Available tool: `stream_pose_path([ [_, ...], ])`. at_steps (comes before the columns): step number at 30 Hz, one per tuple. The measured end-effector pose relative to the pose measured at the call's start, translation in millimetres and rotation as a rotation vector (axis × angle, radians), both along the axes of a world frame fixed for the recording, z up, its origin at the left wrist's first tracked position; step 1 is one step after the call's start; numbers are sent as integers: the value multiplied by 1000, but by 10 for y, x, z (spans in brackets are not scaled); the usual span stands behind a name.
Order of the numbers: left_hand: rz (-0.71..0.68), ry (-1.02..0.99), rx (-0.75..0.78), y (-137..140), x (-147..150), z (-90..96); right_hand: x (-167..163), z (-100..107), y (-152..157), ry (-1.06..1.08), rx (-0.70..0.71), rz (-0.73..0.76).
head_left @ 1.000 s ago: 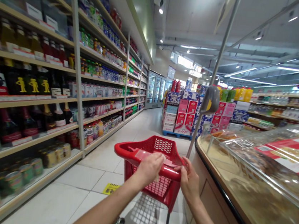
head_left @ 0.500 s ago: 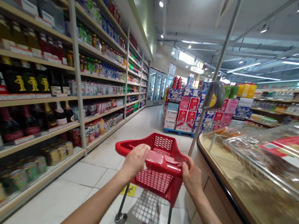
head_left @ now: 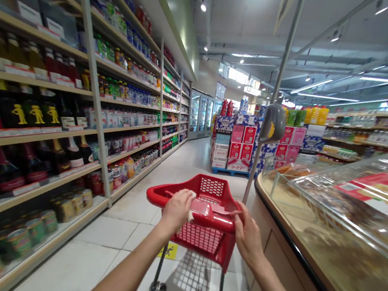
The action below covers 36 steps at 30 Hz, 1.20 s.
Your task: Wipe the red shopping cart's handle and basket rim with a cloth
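A red plastic shopping cart (head_left: 216, 239) stands right in front of me, its mesh basket pointing up the aisle. My left hand (head_left: 177, 210) is closed over the left part of the cart handle (head_left: 213, 219), and a bit of white tissue or cloth (head_left: 191, 206) sticks out at its fingers. Around the right end of the same handle, my right hand (head_left: 249, 233) is curled, with its fingertips partly hidden. The part of the basket that shows holds nothing I can make out.
Shelves of bottles and cans (head_left: 126, 124) line the left side. Close on the right is a display counter (head_left: 267, 210) with covered food. A metal pole (head_left: 255, 166) rises by its corner. Stacked drink boxes (head_left: 238, 146) stand ahead on a blue pallet (head_left: 229, 171); glass-door fridges (head_left: 201, 113) are beyond.
The shelves and stacked boxes have shifted slightly left in view. Both hands stay on the handle, and the cart keeps nearly the same place before me.
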State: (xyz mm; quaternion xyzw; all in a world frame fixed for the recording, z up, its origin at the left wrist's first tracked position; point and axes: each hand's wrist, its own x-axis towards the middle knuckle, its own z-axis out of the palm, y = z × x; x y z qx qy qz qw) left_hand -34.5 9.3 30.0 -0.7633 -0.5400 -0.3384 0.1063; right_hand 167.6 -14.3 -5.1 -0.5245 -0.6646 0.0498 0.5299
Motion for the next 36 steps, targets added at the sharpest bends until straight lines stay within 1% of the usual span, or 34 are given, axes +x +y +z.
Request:
stream_pose_path([
  [1,35,-13,-9,0,-27,-2,-17,-4,-6,12,15,-5],
  [2,32,-3,-8,-20,6,-18,-37,-6,-8,24,24,-20],
  [3,-4,24,3,-55,89,-44,-55,-9,-5,32,33,-42],
  [6,-220,141,95,-171,392,-139,-54,-31,12,16,46,-79],
  [8,-351,195,165,-191,400,-169,-6,-52,12,-6,47,-42],
  [9,-375,197,188,-175,320,-172,20,-59,4,-16,50,-18],
  [10,-368,185,202,-146,203,-170,39,-60,-8,-25,54,0],
  [11,-321,154,206,-110,73,-165,47,-55,-24,-34,59,5],
  [12,-211,81,210,-75,-40,-161,42,-43,-42,-47,60,3],
  [13,-130,32,201,-50,-115,-158,25,-23,-60,-63,55,-1],
  [14,-71,-5,184,-41,-136,-156,0,1,-75,-75,44,-5],
  [15,-56,-20,164,-50,-105,-157,-27,28,-87,-79,31,-3],
  [16,-92,-8,144,-73,-32,-157,-50,53,-94,-78,17,7],
  [19,-326,76,119,-152,196,-147,-56,98,-100,-60,-35,57],
  [20,-383,94,120,-158,199,-136,-37,101,-98,-54,-56,63],
  [21,-398,93,121,-149,148,-124,-14,99,-98,-50,-73,62],
  [22,-361,63,121,-125,53,-110,8,96,-98,-48,-82,55],
  [23,-292,18,117,-91,-64,-97,21,94,-100,-50,-83,44],
  [25,-111,-92,109,-24,-259,-77,14,103,-105,-75,-65,27],
  [26,-54,-124,105,-9,-288,-74,-7,116,-106,-92,-55,20],
  [27,-39,-128,101,-13,-255,-77,-34,132,-106,-105,-51,13],
  [28,-65,-105,97,-36,-165,-88,-64,149,-103,-112,-52,3],
  [31,-264,57,95,-146,237,-129,-114,179,-87,-122,-90,-45],
  [33,-395,152,127,-175,355,-133,-96,169,-73,-137,-113,-68],
  [34,-413,165,140,-164,326,-124,-78,156,-66,-140,-110,-69],
  [35,-380,146,147,-139,250,-109,-58,140,-60,-141,-99,-65],
  [36,-318,111,145,-107,152,-91,-43,123,-55,-139,-81,-61],
])
